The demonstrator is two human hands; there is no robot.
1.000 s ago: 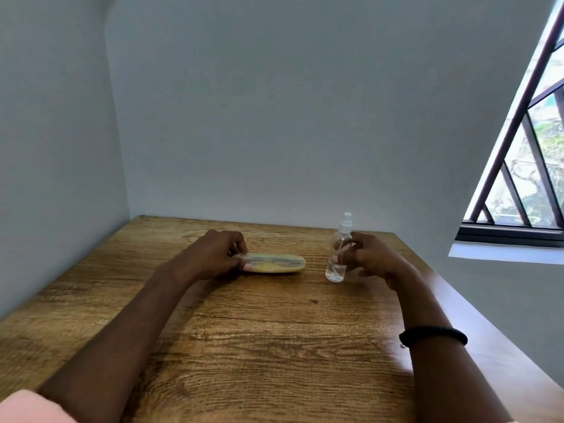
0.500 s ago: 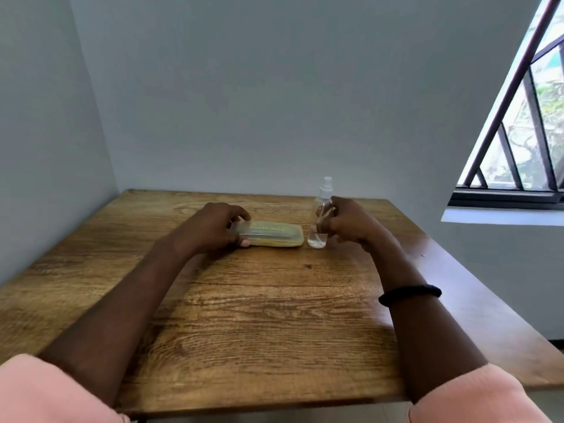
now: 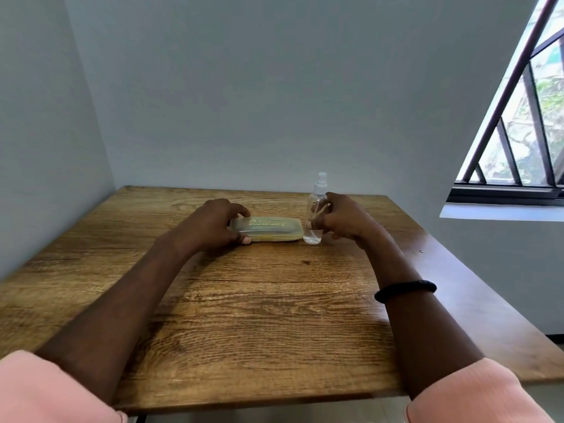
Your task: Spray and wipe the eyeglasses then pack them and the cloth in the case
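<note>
A closed, pale yellow translucent eyeglass case (image 3: 270, 229) with printed lettering lies on the wooden table (image 3: 259, 300) at its middle back. My left hand (image 3: 213, 225) grips the case's left end, thumb in front and fingers over the top. Right beside the case stands a small clear spray bottle (image 3: 314, 209) with a white nozzle, a little liquid at its bottom. My right hand (image 3: 345, 218) holds the bottle from its right side, fingers curled round it. The eyeglasses and the cloth are not in sight.
Grey walls close off the table at the left and the back. A barred window (image 3: 525, 123) with a white sill is at the right. The table's right edge runs diagonally past my right forearm.
The camera view has shifted, showing more of the table's near part. The case and the bottle now stand closer together. Both hands keep their holds.
</note>
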